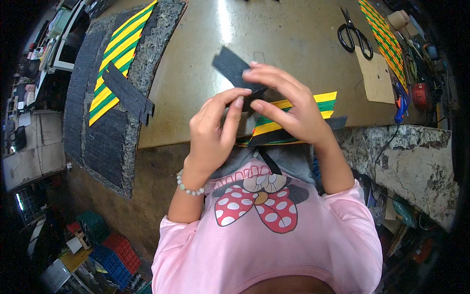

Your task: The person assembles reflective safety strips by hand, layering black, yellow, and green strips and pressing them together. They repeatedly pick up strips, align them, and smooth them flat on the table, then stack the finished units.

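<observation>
A short dark grey strip point(229, 64), perhaps fabric, is raised above the table in front of me, slightly blurred. My left hand point(215, 120) pinches its near end between thumb and forefinger. My right hand point(289, 100) reaches over the same strip, its fingertips on or just above it and its thumb held apart. The strip's lower end is partly hidden by the fingers. Beneath my right hand, yellow-and-green striped pieces point(324, 105) lie at the table's near edge, with a dark mesh-like strip point(338, 122) next to them.
On the left, a worn grey board point(164, 36) carries dark strips and a long yellow-and-green striped piece point(128, 36). Black-handled scissors point(348, 38), brown card point(374, 78), a patterned strip point(384, 41) and a blue tool point(401, 108) lie on the table point(196, 59) at right. Crates point(115, 259) stand lower left.
</observation>
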Motion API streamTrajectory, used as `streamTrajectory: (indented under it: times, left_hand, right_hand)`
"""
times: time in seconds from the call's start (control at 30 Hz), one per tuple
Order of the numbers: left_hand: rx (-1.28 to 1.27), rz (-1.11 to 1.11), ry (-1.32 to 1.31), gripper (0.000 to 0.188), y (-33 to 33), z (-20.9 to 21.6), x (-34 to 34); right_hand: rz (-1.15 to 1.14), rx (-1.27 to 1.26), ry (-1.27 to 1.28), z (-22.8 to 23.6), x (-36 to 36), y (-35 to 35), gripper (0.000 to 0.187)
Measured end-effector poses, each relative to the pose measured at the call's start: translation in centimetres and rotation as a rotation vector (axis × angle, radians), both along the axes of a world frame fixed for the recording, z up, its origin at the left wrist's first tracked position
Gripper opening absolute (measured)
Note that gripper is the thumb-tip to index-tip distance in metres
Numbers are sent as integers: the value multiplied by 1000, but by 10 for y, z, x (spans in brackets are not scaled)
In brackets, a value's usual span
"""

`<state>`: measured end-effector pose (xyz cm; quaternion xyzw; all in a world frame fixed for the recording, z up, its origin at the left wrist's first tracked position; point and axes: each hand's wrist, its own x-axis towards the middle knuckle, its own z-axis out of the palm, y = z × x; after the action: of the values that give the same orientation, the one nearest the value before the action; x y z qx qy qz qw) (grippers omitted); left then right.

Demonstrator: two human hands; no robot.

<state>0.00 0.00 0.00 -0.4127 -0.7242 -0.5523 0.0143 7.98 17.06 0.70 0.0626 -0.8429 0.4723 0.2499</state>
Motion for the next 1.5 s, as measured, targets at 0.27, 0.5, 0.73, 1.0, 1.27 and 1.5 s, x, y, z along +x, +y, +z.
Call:
streamTrajectory:
  times: [0.27, 0.5, 0.73, 1.0, 1.27, 1.5]
  left_hand:
    - [222, 312, -449, 25, -29, -22, -39]
    - [-113, 732, 100, 42, -79, -23, -112]
    - [-468, 71, 320, 39, -23, -15, 21]
    - [-443, -68, 217, 18, -7, -36, 34]
    - [-418, -38, 183, 16, -6, -38, 33]
    - [-415, -30, 170, 15, -7, -40, 33]
  right_hand:
    - [-47, -1070, 196, -17, -5, 45, 18]
    - [-282, -1496, 450, -19, 11, 100, 18]
    - [-332, -880, 601, 15, 53, 104, 22]
    - [-45, -101, 172, 108, 128, 70, 22]
    - [18, -151, -885, 22, 54, 51, 21]
    - [41, -136, -835, -8, 17, 39, 25]
